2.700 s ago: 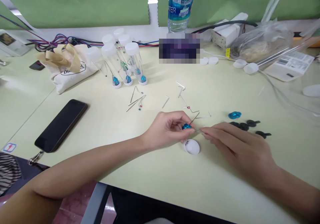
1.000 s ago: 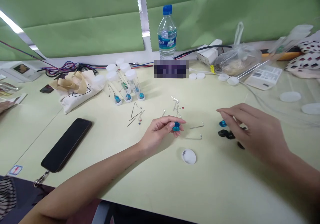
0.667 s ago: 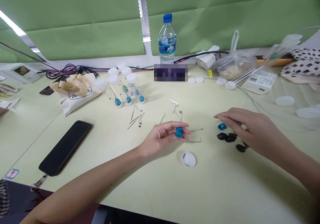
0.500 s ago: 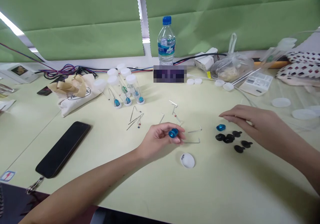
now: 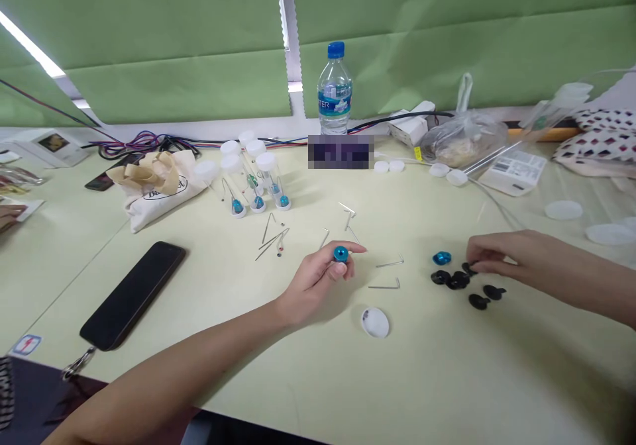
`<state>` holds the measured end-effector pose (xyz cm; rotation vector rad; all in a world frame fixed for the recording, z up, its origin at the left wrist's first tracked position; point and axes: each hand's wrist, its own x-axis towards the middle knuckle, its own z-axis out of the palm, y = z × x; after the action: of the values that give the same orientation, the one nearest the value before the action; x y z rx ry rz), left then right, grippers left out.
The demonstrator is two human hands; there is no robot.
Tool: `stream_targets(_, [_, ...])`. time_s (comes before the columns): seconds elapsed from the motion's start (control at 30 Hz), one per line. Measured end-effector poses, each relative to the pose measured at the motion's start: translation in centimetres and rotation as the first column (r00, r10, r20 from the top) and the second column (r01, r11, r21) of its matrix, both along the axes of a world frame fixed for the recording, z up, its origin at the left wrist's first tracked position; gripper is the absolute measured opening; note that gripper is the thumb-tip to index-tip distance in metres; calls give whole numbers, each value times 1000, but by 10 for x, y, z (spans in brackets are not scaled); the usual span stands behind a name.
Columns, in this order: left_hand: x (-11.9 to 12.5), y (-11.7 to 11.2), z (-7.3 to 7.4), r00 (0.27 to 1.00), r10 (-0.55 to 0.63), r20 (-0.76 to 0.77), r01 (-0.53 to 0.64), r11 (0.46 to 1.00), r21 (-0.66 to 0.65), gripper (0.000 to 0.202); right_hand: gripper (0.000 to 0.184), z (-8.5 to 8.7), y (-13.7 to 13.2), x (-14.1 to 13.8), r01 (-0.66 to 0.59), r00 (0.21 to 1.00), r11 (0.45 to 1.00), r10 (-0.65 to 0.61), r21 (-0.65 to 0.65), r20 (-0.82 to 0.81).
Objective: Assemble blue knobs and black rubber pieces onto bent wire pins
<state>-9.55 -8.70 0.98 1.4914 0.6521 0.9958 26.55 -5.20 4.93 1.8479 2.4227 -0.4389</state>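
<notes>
A shiny blue metal knob (image 5: pixel 340 254) with a hole in its end is pinched between the thumb and fingers of my left hand (image 5: pixel 318 274); the index finger sticks out to the right. My right hand (image 5: pixel 501 251) is closed at the fingertips on a small black stemmed disc (image 5: pixel 468 269), partly hidden by the fingers. Several similar black discs (image 5: pixel 458 280) lie just left of and below it, beside another blue metal knob (image 5: pixel 442 258). Between the hands are bent hex keys (image 5: pixel 385 287) and a white round cap (image 5: pixel 375 323) holding tiny dark bits.
Clear tubes (image 5: pixel 265 180) with white caps stand at the back, with more hex keys (image 5: pixel 272 240) before them. A phone (image 5: pixel 133 296) and cloth bag (image 5: pixel 161 193) lie left. Behind are a water bottle (image 5: pixel 335 94) and plastic bag (image 5: pixel 464 137). Another person's hand (image 5: pixel 10 215) shows far left.
My right hand has moved right and down, and its fingers have closed on a black stemmed disc. My left hand has turned the blue knob so its holed end faces me.
</notes>
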Motion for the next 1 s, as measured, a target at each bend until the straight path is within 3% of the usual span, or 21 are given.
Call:
stream_targets(0.07, [-1, -1, -2, 999, -17, -40, 18, 1000, 4, 36, 26, 5, 1, -6, -2, 1000, 999, 2, -50, -1])
stream_targets(0.13, [-2, -2, -2, 997, -42, -68, 42, 999, 7, 39, 25, 13, -1, -17, 107, 993, 988, -100, 109, -64])
stream_targets(0.2, [-1, -3, -2, 997, -31, -69, 33, 999, 16, 37, 19, 19, -8, -35, 243, 944, 937, -168, 252, -285])
stream_targets(0.23, [0, -3, -2, 998, -19, -53, 21, 1000, 22, 35, 15, 20, -14, -46, 287, 883, 924, -152, 254, -443])
stream_targets(0.3, [1, -4, -1, 1000, -4, -10, 4, 999, 36, 27, 15, 18, -27, -68, 221, 703, 967, -70, 124, -708])
stream_targets(0.37, [2, -5, 0, 1000, 7, -12, -6, 998, 66, 22, 15, 12, -39, -88, 128, 588, 992, -56, 24, -807])
stream_targets(0.47, [3, -6, 2, 990, 60, -130, -39, 986, 159, 19, 12, 2, -53, -108, 6, 670, 999, 24, 38, -742])
stream_targets(0.57, [5, -6, 1, 967, 129, -221, -51, 944, 327, 15, 23, -6, -62, -118, -101, 723, 989, 150, 111, -675])
stream_targets(0.67, [7, -5, -4, 955, 189, -228, -48, 860, 508, 12, 31, -12, -68, -125, -78, 788, 983, 162, 165, -594])
stream_targets(0.77, [9, -4, -8, 947, 228, -227, -49, 799, 600, 9, 33, -15, -71, -131, -38, 812, 989, 113, 143, -572])
stream_targets(0.9, [11, -7, -7, 928, 260, -266, -72, 827, 558, 6, 26, -16, -69, -131, -6, 804, 997, 53, 81, -592])
stream_targets(1.0, [11, -9, -6, 913, 270, -305, -78, 851, 519, 6, 21, -16, -68, -129, -35, 819, 994, 86, 102, -568])
